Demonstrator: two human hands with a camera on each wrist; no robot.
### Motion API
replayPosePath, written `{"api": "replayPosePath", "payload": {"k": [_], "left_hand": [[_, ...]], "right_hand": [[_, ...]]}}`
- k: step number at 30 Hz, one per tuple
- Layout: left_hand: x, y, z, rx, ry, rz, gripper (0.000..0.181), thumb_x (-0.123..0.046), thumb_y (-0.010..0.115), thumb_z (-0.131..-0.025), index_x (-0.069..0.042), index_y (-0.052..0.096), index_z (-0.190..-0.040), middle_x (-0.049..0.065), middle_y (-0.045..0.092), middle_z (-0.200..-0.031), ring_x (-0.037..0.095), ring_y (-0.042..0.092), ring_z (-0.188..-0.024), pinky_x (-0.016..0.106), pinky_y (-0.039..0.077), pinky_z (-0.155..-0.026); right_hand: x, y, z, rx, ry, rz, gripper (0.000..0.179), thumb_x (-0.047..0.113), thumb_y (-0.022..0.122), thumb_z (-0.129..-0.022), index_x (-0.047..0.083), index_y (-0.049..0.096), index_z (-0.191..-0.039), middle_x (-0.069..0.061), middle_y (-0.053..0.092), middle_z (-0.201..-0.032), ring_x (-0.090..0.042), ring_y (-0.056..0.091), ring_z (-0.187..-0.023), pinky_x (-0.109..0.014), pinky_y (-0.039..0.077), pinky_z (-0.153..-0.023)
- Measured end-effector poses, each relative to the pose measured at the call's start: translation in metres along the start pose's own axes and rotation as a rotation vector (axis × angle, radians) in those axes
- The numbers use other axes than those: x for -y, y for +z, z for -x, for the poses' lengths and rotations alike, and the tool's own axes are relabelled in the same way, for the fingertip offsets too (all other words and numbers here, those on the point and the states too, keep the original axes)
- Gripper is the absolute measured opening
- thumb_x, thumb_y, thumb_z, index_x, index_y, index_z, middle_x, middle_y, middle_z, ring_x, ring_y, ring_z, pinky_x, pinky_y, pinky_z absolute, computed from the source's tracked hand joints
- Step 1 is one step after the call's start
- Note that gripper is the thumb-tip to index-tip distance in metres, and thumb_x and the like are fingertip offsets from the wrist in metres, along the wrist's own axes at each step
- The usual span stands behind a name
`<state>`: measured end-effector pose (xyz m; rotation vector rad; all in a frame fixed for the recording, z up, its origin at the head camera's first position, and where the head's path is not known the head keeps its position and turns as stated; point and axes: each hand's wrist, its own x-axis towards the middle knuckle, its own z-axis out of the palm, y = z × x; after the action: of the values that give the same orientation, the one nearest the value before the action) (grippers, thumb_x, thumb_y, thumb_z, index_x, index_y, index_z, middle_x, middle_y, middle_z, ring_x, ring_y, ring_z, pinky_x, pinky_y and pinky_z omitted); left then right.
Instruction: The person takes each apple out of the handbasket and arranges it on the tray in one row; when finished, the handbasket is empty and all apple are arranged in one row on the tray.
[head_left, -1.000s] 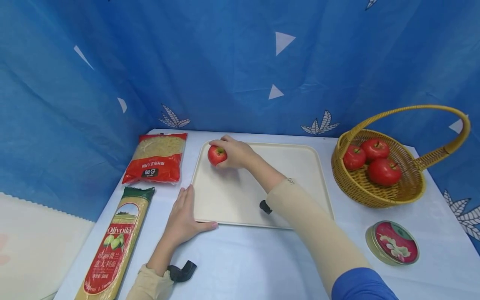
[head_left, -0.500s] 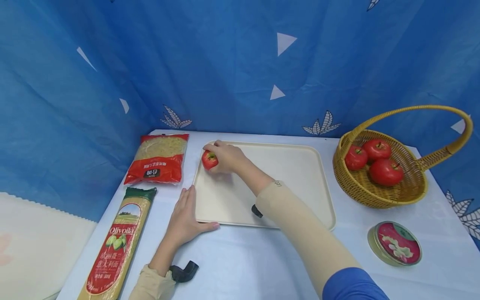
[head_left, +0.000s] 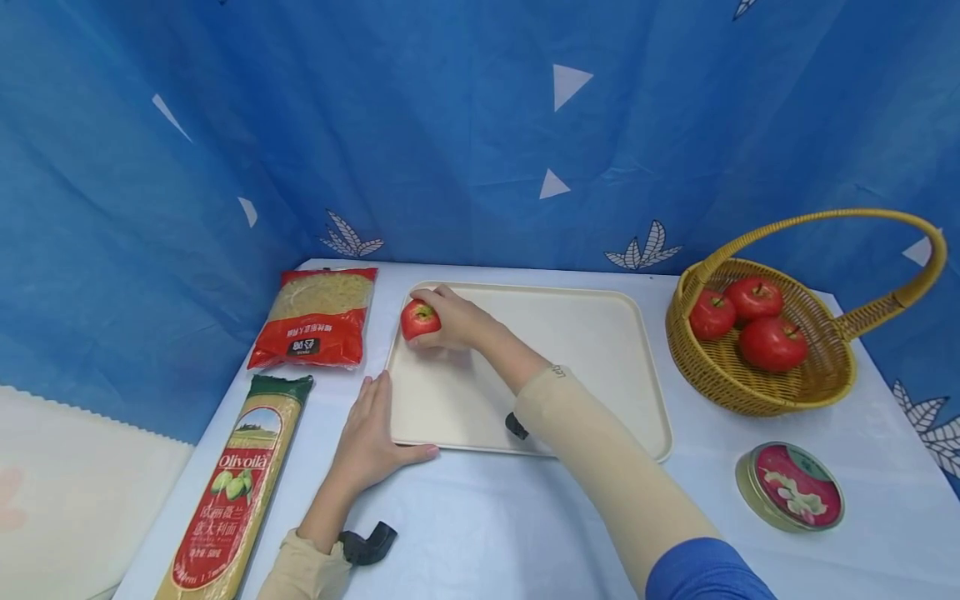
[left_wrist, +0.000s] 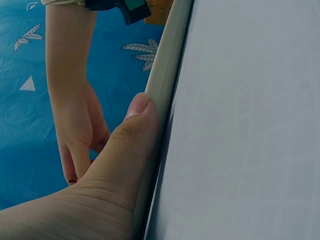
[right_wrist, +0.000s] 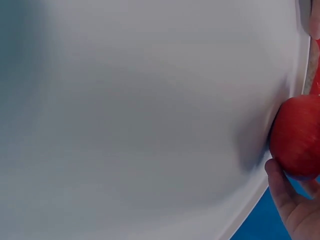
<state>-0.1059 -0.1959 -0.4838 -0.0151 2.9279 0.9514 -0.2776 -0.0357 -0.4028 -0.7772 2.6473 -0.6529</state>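
My right hand grips a red apple at the far left corner of a cream tray. The right wrist view shows the apple against the tray's rim, a thumb or finger touching its side; part of it lies beyond the frame. At the near left corner my left hand rests along the tray, fingers straight by the left edge and thumb stretched by the near edge. That thumb lies against the rim in the left wrist view.
Left of the tray lie a red pasta bag and a long spaghetti pack. A wicker basket with a tall handle holds three red apples at right. A round tin stands in front of it.
My right hand has carried the apple a little left, toward the tray's far left corner. In the last half second it has barely moved. The left hand stays at the near corner.
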Motion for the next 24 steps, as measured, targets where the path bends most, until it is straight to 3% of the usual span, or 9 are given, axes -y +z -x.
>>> {"api": "replayPosePath", "payload": {"k": [8, 15, 24], "left_hand": [[0.000, 0.000, 0.000, 0.004, -0.002, 0.008, 0.144, -0.075, 0.081, -0.057, -0.008, 0.005, -0.160, 0.015, 0.013, -0.167, 0.037, 0.004, -0.155, 0.061, 0.018, -0.121], [0.000, 0.002, -0.001, 0.005, 0.005, 0.001, 0.144, -0.075, 0.081, -0.057, -0.008, 0.005, -0.160, 0.015, 0.013, -0.167, 0.037, 0.004, -0.155, 0.062, 0.019, -0.121], [0.003, 0.005, -0.002, 0.003, -0.001, -0.018, 0.145, -0.074, 0.081, -0.057, -0.010, 0.003, -0.160, 0.015, 0.012, -0.167, 0.037, 0.004, -0.155, 0.063, 0.019, -0.121]], "right_hand": [[-0.006, 0.001, 0.001, -0.003, -0.006, -0.036, 0.089, 0.048, 0.077, -0.083, 0.034, 0.027, -0.155, -0.006, 0.039, -0.149, -0.026, 0.053, -0.125, -0.047, 0.049, -0.105], [-0.010, -0.003, 0.003, -0.046, -0.003, 0.083, 0.092, 0.058, 0.075, -0.080, 0.037, 0.027, -0.155, -0.003, 0.037, -0.154, -0.026, 0.050, -0.131, -0.049, 0.051, -0.102], [-0.013, -0.034, 0.030, -0.150, -0.106, 0.123, 0.084, 0.061, 0.072, -0.081, 0.032, 0.038, -0.151, 0.000, 0.043, -0.153, -0.027, 0.044, -0.139, -0.053, 0.046, -0.108]]}}
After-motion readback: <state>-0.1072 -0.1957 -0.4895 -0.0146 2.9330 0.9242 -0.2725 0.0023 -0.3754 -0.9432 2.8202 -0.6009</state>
